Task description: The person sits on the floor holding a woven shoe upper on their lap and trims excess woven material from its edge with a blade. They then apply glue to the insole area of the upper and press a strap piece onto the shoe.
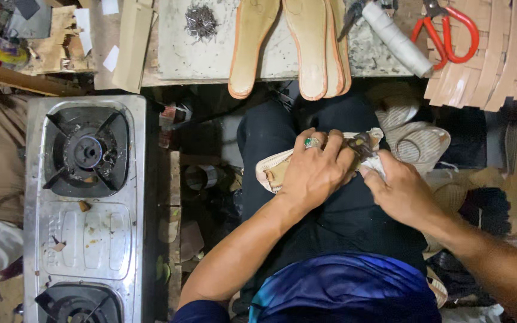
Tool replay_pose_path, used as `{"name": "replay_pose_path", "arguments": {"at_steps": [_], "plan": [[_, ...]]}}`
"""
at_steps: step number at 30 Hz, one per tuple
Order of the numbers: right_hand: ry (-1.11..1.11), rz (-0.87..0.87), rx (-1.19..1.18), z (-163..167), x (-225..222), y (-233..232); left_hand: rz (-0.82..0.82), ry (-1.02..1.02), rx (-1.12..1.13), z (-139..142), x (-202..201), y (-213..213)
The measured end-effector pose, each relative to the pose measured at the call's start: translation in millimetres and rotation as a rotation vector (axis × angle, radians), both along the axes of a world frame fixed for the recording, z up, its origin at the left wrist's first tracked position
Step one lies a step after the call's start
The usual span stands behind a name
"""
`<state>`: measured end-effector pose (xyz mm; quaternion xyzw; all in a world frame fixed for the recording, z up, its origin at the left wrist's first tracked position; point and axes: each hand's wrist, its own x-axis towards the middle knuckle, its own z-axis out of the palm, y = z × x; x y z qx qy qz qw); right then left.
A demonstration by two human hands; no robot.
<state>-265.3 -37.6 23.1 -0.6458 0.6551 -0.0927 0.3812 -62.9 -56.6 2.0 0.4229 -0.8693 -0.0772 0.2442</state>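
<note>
A pale woven shoe [273, 170] lies sole-up across my lap on dark trousers. My left hand [315, 170], with a green-stoned ring, presses down over the shoe and grips it. My right hand [399, 191] is closed on a dark metal tool [363, 145] whose jaws bite the shoe's edge near the toe. Most of the shoe is hidden under my left hand.
Tan insoles [288, 45] hang over the workbench edge [210, 75] above my knees, with a pile of small nails [201, 21], a white roll [396, 39] and red-handled scissors [450, 30]. A steel gas stove [85, 209] stands left. More pale shoes [417, 140] lie right.
</note>
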Motion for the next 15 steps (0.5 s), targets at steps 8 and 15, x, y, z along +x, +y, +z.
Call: {"name": "replay_pose_path", "arguments": {"at_steps": [8, 15], "plan": [[0.232, 0.273, -0.114, 15, -29, 10, -0.118, -0.047, -0.221, -6, -6, 12], [0.01, 0.065, 0.494, 5, -48, -5, -0.105, -0.112, -0.262, -10, -10, 24]]}}
